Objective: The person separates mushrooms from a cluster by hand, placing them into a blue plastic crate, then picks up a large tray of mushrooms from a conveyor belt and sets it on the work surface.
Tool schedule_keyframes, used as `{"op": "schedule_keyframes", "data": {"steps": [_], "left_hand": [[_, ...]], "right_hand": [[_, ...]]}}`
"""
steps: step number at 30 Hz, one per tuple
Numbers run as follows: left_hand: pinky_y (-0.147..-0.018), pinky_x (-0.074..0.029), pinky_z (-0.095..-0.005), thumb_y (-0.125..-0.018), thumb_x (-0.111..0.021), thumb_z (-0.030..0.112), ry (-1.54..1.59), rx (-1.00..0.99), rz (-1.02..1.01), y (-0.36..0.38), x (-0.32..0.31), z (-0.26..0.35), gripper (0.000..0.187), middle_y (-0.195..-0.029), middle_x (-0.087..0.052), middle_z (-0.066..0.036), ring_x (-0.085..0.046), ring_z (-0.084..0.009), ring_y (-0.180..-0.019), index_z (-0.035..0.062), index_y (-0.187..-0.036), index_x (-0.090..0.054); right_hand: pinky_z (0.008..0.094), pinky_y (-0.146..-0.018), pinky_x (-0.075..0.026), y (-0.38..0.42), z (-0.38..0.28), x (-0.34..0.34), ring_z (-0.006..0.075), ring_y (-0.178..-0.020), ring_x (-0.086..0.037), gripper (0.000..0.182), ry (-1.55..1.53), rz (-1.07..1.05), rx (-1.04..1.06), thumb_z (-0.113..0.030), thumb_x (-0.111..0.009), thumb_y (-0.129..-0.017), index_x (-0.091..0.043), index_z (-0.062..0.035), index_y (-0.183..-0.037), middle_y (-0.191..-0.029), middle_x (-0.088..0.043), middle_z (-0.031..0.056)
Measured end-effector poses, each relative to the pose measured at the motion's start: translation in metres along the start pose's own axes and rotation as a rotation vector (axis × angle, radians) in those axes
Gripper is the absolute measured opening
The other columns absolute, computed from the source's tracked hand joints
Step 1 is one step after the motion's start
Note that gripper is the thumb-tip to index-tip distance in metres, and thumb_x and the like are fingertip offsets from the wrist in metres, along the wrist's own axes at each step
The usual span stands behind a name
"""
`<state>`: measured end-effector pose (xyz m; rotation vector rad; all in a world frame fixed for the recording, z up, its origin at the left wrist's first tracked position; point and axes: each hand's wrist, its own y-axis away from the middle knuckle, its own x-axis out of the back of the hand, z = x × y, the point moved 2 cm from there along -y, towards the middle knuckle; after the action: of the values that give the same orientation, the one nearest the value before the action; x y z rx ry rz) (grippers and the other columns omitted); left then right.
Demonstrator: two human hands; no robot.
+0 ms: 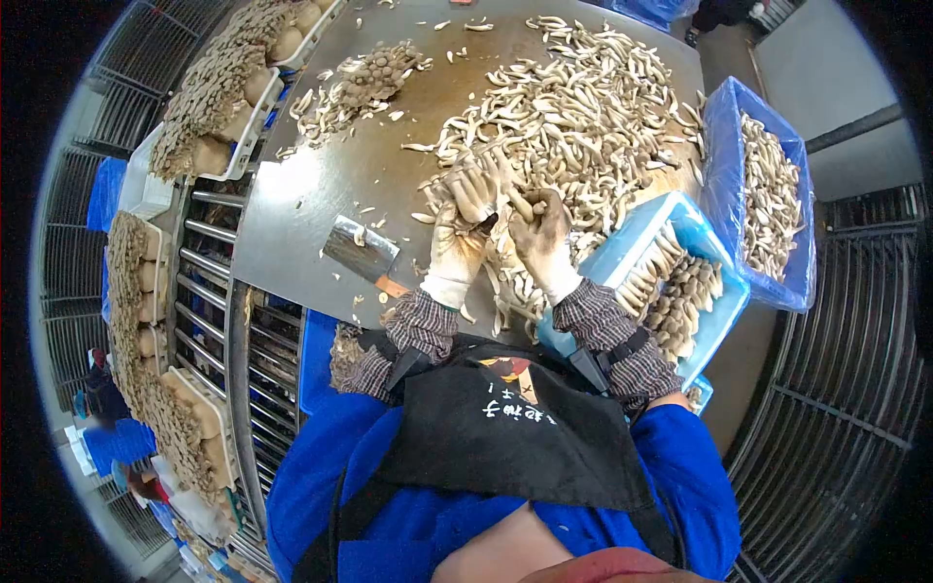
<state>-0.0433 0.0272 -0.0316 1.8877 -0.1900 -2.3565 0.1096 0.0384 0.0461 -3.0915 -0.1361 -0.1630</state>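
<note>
My left hand, in a stained white glove, is closed around a clump of pale mushrooms held above the metal table. Just to its right, my gloved right hand has its fingers curled, with a single mushroom at the fingertips. A wide heap of loose mushrooms spreads over the table beyond both hands. To the left of my left hand a cleaver lies flat, its wooden handle towards me. Beside my right forearm stands a light blue crate with mushrooms laid in rows.
A blue-lined bin of loose mushrooms stands at the right. An uncut mushroom cluster rests on the table's far left. Left of the table, trays of mushroom blocks line a roller conveyor. Other people are at the lower left.
</note>
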Motion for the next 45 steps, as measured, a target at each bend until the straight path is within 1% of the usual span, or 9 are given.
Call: {"op": "schedule_keyframes", "data": {"steps": [6, 12, 16, 20, 23, 30, 36, 42, 45], "left_hand": [[-0.1, -0.05, -0.0411, -0.095, -0.059, 0.024, -0.493, -0.179, 0.028, 0.006, 0.007, -0.005, 0.039, -0.129, -0.06, -0.008, -0.059, -0.0221, -0.117, 0.0094, -0.13, -0.054], [-0.111, -0.041, -0.0445, -0.093, -0.057, 0.028, 0.13, 0.059, 0.077, 0.001, -0.003, 0.01, 0.046, -0.136, -0.056, -0.01, -0.054, -0.0246, -0.126, 0.008, -0.134, -0.052], [-0.114, -0.036, -0.0473, -0.09, -0.062, 0.026, 0.306, 0.252, -0.035, 0.015, -0.009, 0.019, 0.048, -0.137, -0.055, -0.008, -0.051, -0.0252, -0.128, 0.0111, -0.135, -0.052], [-0.113, -0.035, -0.0492, -0.076, -0.077, 0.02, 0.081, 0.151, 0.189, 0.019, 0.05, 0.024, 0.067, -0.136, -0.056, -0.002, -0.052, -0.0235, -0.127, 0.0164, -0.137, -0.051], [-0.112, -0.037, -0.0432, -0.07, -0.081, 0.02, -0.092, 0.134, -0.239, 0.028, 0.026, 0.021, 0.081, -0.136, -0.055, -0.002, -0.054, -0.0206, -0.124, 0.0154, -0.142, -0.045], [-0.114, -0.036, -0.0384, -0.094, -0.054, 0.031, 0.235, 0.305, -0.077, 0.031, 0.015, 0.012, 0.057, -0.144, -0.045, -0.005, -0.046, -0.0173, -0.131, 0.0125, -0.145, -0.035], [-0.114, -0.034, -0.046, -0.09, -0.056, 0.028, 0.443, 0.251, 0.07, 0.025, -0.005, 0.003, 0.058, -0.144, -0.048, -0.006, -0.047, -0.0226, -0.132, 0.0084, -0.142, -0.043], [-0.117, -0.03, -0.0457, -0.092, -0.053, 0.03, 0.285, 0.24, -0.002, 0.025, -0.003, 0.006, 0.056, -0.148, -0.044, -0.007, -0.041, -0.0233, -0.137, 0.0088, -0.143, -0.041], [-0.116, -0.03, -0.0468, -0.095, -0.047, 0.032, 0.414, 0.283, 0.083, 0.026, -0.003, 0.001, 0.054, -0.148, -0.044, -0.007, -0.041, -0.0235, -0.137, 0.0085, -0.143, -0.041]], "right_hand": [[0.0268, -0.082, -0.047, -0.011, 0.031, -0.009, 0.0142, -0.092, -0.057, 0.025, 0.041, -0.11, 0.125, -0.006, -0.066, -0.091, -0.055, 0.0021, -0.112, -0.101, -0.06, 0.0079], [0.0219, -0.072, -0.043, 0.005, 0.057, -0.004, 0.0084, -0.08, -0.05, 0.016, 0.006, -0.054, 0.008, -0.002, -0.065, -0.091, -0.056, -0.0009, -0.105, -0.085, -0.055, 0.0009], [0.0354, -0.089, -0.05, 0.003, 0.055, 0.014, 0.0235, -0.106, -0.062, 0.062, 0.248, -0.038, 0.134, -0.018, -0.071, -0.089, -0.041, -0.0003, -0.14, -0.123, -0.059, 0.0212], [0.0342, -0.097, -0.046, 0.003, 0.007, 0.019, 0.0229, -0.116, -0.057, 0.053, -0.035, -0.112, 0.043, -0.015, -0.072, -0.088, -0.049, 0.0012, -0.133, -0.123, -0.059, 0.0183], [0.0299, -0.09, -0.049, 0.008, -0.004, 0.017, 0.0158, -0.104, -0.059, 0.043, -0.041, -0.14, 0.034, -0.01, -0.071, -0.088, -0.054, 0.0009, -0.126, -0.113, -0.062, 0.011], [0.0262, -0.08, -0.048, 0.015, -0.019, 0.015, 0.0101, -0.084, -0.054, 0.025, -0.128, -0.155, 0.019, -0.003, -0.064, -0.087, -0.053, -0.0006, -0.109, -0.091, -0.057, 0.0018], [0.0233, -0.067, -0.046, 0.009, 0.011, 0.016, 0.0105, -0.079, -0.058, 0.031, -0.287, 0.018, -0.111, -0.025, -0.058, -0.094, -0.052, 0.0009, -0.111, -0.092, -0.061, 0.0052], [0.0334, -0.09, -0.051, -0.009, 0.034, 0.032, 0.0247, -0.103, -0.063, 0.058, 0.29, 0.183, 0.08, -0.033, -0.063, -0.094, -0.045, 0.003, -0.136, -0.118, -0.06, 0.0154], [0.0353, -0.097, -0.044, 0.007, -0.003, 0.014, 0.0268, -0.11, -0.059, 0.052, 0.004, -0.186, -0.152, -0.027, -0.07, -0.089, -0.056, 0.005, -0.127, -0.118, -0.063, 0.022]]}}
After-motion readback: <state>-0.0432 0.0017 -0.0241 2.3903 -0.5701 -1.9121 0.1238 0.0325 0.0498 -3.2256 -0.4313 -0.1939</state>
